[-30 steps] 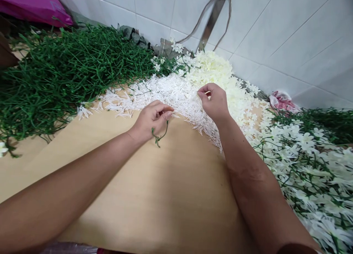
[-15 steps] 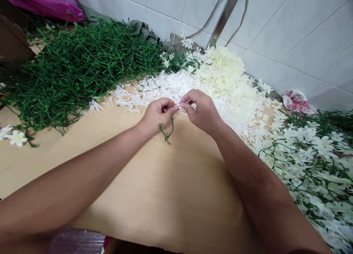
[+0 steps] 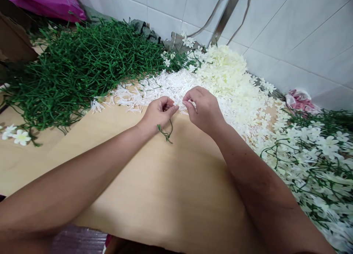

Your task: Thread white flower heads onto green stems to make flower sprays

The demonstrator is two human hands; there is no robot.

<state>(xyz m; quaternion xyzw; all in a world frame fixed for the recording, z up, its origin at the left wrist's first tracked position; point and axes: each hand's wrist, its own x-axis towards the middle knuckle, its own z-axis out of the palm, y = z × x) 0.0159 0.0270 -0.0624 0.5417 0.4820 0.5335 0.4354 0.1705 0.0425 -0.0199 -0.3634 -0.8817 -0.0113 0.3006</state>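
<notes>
My left hand (image 3: 159,113) is closed in a pinch on a green artificial flower stem (image 3: 165,133), whose forked end hangs below the palm. At its fingertips shows a small white flower piece (image 3: 178,103), partly covered by the fingers. My right hand (image 3: 202,106) pinches the other side of that piece, thumb and forefinger together. Both hands hover over the cardboard (image 3: 154,184), just in front of a heap of thin white stamen sticks (image 3: 165,85). Behind the right hand spreads a pile of loose cream petals (image 3: 224,68).
A large heap of green stems (image 3: 96,59) lies at the back left. Assembled white flowers (image 3: 325,165) fill the right side. Two white flowers (image 3: 20,137) lie far left. A tiled wall (image 3: 275,33) bounds the back; a pink bag (image 3: 52,3) sits at top left.
My right hand has drawn slightly right, away from the left fingertips, and the white flower piece shows more between them. The left hand is almost unmoved.
</notes>
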